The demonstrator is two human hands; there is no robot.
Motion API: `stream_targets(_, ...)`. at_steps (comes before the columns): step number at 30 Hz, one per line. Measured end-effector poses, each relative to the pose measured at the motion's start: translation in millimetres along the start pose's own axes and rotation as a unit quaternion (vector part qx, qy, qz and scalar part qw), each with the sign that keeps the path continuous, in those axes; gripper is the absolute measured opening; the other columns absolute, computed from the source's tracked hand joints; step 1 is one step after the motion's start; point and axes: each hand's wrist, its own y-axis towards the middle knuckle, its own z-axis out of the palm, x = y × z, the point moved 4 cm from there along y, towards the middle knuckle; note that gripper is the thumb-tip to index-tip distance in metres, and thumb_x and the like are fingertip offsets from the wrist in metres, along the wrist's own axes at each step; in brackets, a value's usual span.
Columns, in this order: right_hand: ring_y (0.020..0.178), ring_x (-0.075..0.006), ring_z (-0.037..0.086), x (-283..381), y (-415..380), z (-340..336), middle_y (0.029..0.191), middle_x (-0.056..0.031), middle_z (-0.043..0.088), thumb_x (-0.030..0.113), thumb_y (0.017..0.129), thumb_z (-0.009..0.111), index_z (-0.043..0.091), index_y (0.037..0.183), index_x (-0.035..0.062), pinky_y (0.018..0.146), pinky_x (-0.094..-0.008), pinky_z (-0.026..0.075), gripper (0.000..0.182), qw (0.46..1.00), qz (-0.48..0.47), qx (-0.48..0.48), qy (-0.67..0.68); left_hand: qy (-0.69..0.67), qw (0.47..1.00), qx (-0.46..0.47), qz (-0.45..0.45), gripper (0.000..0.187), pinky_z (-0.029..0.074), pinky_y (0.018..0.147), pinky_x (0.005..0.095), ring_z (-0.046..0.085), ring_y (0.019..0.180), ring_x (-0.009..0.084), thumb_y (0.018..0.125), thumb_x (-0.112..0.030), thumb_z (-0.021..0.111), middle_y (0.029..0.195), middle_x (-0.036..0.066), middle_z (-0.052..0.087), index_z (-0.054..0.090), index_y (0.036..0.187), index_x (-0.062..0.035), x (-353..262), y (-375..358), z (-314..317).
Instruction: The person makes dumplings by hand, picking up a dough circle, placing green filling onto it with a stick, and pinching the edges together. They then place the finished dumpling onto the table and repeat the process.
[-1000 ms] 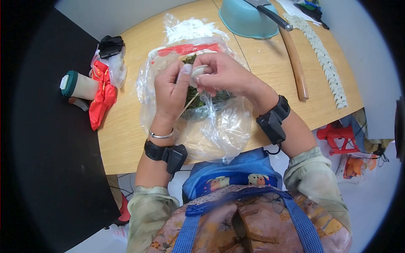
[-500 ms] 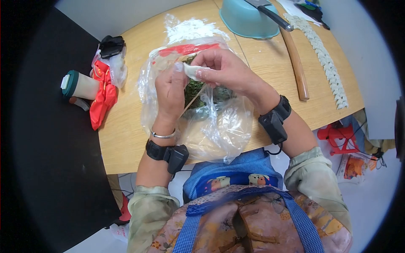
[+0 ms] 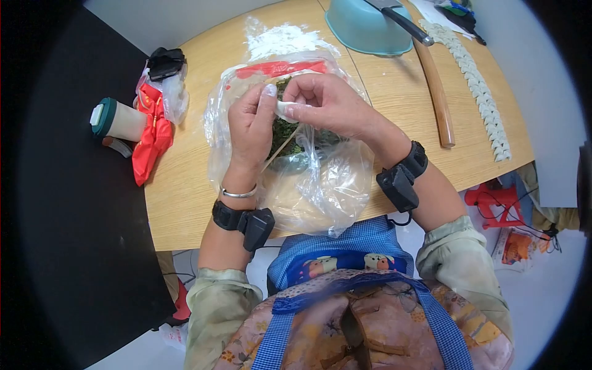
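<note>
Between my hands is a small white dumpling (image 3: 285, 109), mostly covered by fingers. My left hand (image 3: 251, 126) pinches its left end with floury thumb and fingers. On the other side, my right hand (image 3: 330, 106) grips it with the thumb and curled fingers. Directly beneath them lies chopped green filling (image 3: 283, 131) in a clear plastic bag (image 3: 320, 197) with red print. A thin wooden stick (image 3: 283, 148) leans in the filling beside my left hand.
White flour (image 3: 287, 42) is spread at the table's back. An upturned turquoise basin (image 3: 369, 28) carries a knife (image 3: 404, 23). Beside it lie a rolling pin (image 3: 436, 98) and a long row of dumplings (image 3: 473, 80). Left are a lidded cup (image 3: 126, 121) and a red bag (image 3: 154, 135).
My fingers have closed further over the dumpling, so less of it shows. The left thumb has shifted slightly up and right along its edge.
</note>
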Motion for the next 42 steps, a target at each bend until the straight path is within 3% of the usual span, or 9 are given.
stream_targets(8,0.06,-0.0013,0.047,6,-2,2,0.071,0.005,0.054,0.014,0.091,0.064,0.059,0.088,0.0044,0.052,-0.0173,0.037,0.012,0.999,0.011,-0.014,0.028,0.022,0.999,-0.008,-0.029,0.025,0.038,0.061,0.0245,0.044,0.07,0.0062,0.099,-0.017,0.054,0.074,-0.001,0.051,0.057,0.08,-0.0005,3,-2,-11)
stream_targets(10,0.058,-0.0014,0.046,5,-2,2,0.069,0.0049,0.054,0.014,0.092,0.064,0.059,0.088,0.0045,0.05,-0.0175,0.036,0.012,0.999,0.015,-0.021,0.034,-0.158,0.977,0.138,-0.031,0.023,0.04,0.062,0.025,0.047,0.072,0.0067,0.099,-0.018,0.053,0.078,0.001,0.057,0.062,0.088,0.0007,6,6,-17)
stream_targets(13,0.057,-0.0019,0.047,4,-2,1,0.07,0.0042,0.054,0.014,0.092,0.064,0.059,0.09,0.0041,0.05,-0.0176,0.037,0.011,0.997,0.018,-0.043,0.056,-0.033,0.999,0.026,0.002,0.023,0.041,0.063,0.0249,0.049,0.074,0.0075,0.099,-0.018,0.052,0.079,0.002,0.059,0.064,0.094,0.0015,-2,-2,2)
stream_targets(16,0.057,-0.0022,0.047,4,-1,1,0.07,0.0036,0.055,0.014,0.093,0.063,0.059,0.092,0.0035,0.049,-0.0178,0.038,0.011,0.996,0.015,-0.044,0.072,0.035,0.998,0.024,0.039,0.031,0.028,0.055,0.0209,0.035,0.064,0.003,0.102,-0.025,0.048,0.071,-0.006,0.042,0.052,0.077,-0.008,-5,-2,8)
stream_targets(20,0.058,-0.0032,0.052,3,-2,1,0.072,0.0023,0.057,0.015,0.093,0.062,0.058,0.095,0.003,0.05,-0.0181,0.041,0.012,0.995,0.035,-0.031,0.092,0.042,0.998,0.025,0.032,0.03,0.028,0.055,0.0207,0.036,0.064,0.0027,0.102,-0.024,0.049,0.071,-0.006,0.043,0.052,0.077,-0.0079,-5,-3,5)
stream_targets(22,0.059,-0.0038,0.054,2,-2,2,0.072,0.0015,0.059,0.015,0.094,0.062,0.058,0.096,0.003,0.051,-0.0181,0.042,0.013,0.994,0.041,-0.031,0.094,-0.034,0.999,0.016,-0.017,0.023,0.041,0.063,0.0239,0.047,0.071,0.0059,0.099,-0.017,0.052,0.076,-0.001,0.055,0.06,0.086,-0.0002,-2,-6,1)
stream_targets(30,0.062,-0.0094,0.065,7,-1,-2,0.075,-0.0034,0.064,0.013,0.094,0.06,0.058,0.095,0.0015,0.052,-0.0203,0.049,0.012,0.993,0.03,-0.058,0.094,0.024,0.998,0.047,0.038,0.021,0.031,0.058,0.0187,0.04,0.065,0.0019,0.101,-0.019,0.051,0.075,-0.007,0.051,0.06,0.089,-0.0042,-2,-2,4)
stream_targets(36,0.064,-0.005,0.057,2,4,-4,0.077,-0.0006,0.062,0.016,0.092,0.064,0.06,0.096,0.0015,0.058,-0.0187,0.044,0.016,0.995,-0.031,-0.07,0.056,0.017,0.999,0.051,0.001,0.024,0.032,0.057,0.021,0.04,0.064,0.0038,0.1,-0.019,0.052,0.071,-0.004,0.049,0.058,0.082,-0.0042,-1,-3,1)
stream_targets(42,0.062,-0.0027,0.05,4,-1,-8,0.074,0.0052,0.056,0.019,0.091,0.065,0.059,0.095,0.0053,0.055,-0.0171,0.038,0.015,0.99,0.018,-0.107,0.087,-0.051,0.997,0.047,-0.017,0.027,0.032,0.056,0.0227,0.039,0.063,0.0052,0.099,-0.019,0.053,0.067,-0.003,0.046,0.054,0.077,-0.0038,-1,-2,5)
